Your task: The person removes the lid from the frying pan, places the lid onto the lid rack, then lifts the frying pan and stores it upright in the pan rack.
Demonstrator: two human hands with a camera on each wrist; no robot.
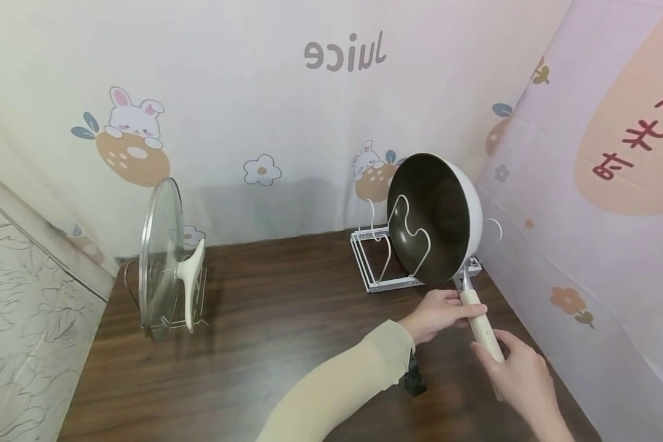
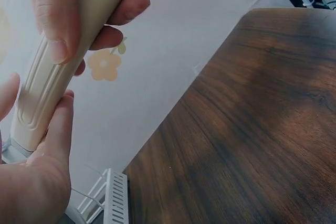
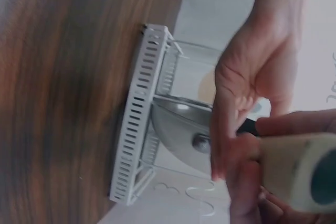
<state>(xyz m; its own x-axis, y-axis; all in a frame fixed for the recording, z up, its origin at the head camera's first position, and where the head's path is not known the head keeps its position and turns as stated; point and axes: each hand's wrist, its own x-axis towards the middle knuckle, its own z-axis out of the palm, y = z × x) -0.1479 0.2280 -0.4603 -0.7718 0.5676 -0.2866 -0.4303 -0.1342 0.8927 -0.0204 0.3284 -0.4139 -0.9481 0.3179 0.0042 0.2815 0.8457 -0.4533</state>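
A wok (image 1: 428,215), dark inside and white outside, stands on edge between the wire dividers of a white pot rack (image 1: 383,284). Its long cream handle (image 1: 482,328) slants toward me. My left hand (image 1: 439,314) holds the handle near the wok, thumb across the top and fingers underneath. Farther down, my right hand (image 1: 522,374) grips the same handle close to its end. In the left wrist view, right-hand fingers (image 2: 58,22) wrap the handle above the left hand (image 2: 39,182). The right wrist view shows the wok's underside (image 3: 181,129) in the rack.
On the left of the brown wooden table (image 1: 265,344), a glass lid (image 1: 162,258) with a cream handle stands upright in a wire holder (image 1: 203,307). Patterned cloth (image 1: 265,110) hangs behind the table, and another patterned sheet (image 1: 563,245) borders its right side.
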